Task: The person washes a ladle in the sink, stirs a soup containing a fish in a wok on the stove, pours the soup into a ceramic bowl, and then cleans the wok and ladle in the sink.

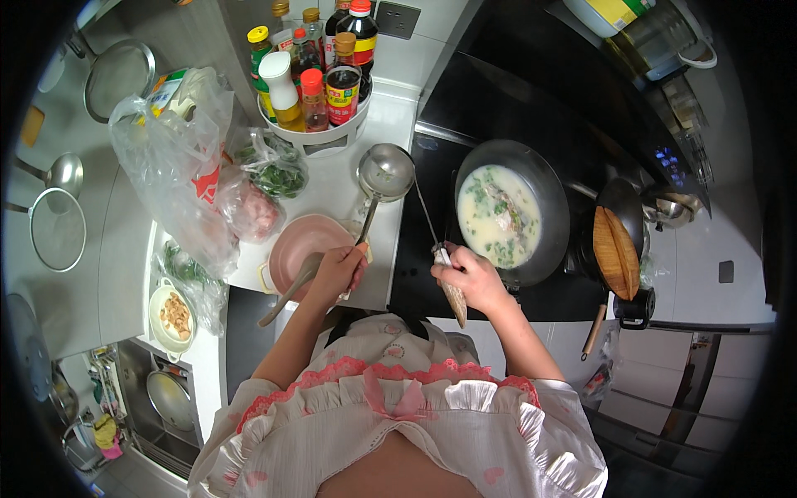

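My left hand point(339, 272) is closed around the shaft of a metal ladle point(386, 173), whose bowl hangs over the counter. A grey-brown handle or spoon point(292, 289) slants across the pink pot point(292, 239) beside that hand; I cannot tell whether it belongs to the ladle. In my right hand point(473, 277) is a utensil with a worn handle point(457, 305) and a thin metal shaft point(427, 211). Its far end meets the ladle's rim in view. To the right, a wok point(554, 218) holds milky soup point(479, 215) with chopped greens and a piece that looks like fish.
Sauce bottles point(314, 99) crowd a white round rack point(324, 140). Plastic bags hold greens point(277, 171) and raw meat point(255, 211). A small dish point(163, 342) carries pale brown pieces. Right of the wok, a wooden lid point(615, 252) leans over another dark pan point(622, 193). A sink point(140, 398) lies lower left.
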{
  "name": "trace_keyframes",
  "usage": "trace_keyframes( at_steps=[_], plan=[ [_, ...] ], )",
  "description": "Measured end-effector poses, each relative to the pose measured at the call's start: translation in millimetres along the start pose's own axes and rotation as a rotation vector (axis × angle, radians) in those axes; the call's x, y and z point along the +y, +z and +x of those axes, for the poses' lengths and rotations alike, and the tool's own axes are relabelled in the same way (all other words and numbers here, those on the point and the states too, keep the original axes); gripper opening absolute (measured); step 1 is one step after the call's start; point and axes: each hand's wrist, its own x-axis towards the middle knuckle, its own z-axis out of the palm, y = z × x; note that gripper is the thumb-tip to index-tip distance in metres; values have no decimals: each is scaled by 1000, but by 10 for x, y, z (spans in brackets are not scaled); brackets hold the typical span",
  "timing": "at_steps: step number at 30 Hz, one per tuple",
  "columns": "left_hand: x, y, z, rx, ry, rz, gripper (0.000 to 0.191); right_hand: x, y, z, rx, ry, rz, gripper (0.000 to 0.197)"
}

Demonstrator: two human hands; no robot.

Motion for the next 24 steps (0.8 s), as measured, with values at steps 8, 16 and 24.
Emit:
trace_keyframes(
  at_steps=[8,16,24],
  plan=[
    [91,-28,-50,-3,-18,37,31,-123,-208,-280,430,599,565,22],
    [176,-16,-77,42,-14,86,32,-213,-654,-696,636,553,-100,14],
    [167,18,-63,29,-34,132,32,-274,-453,-1136,595,684,-3,17]
  ],
)
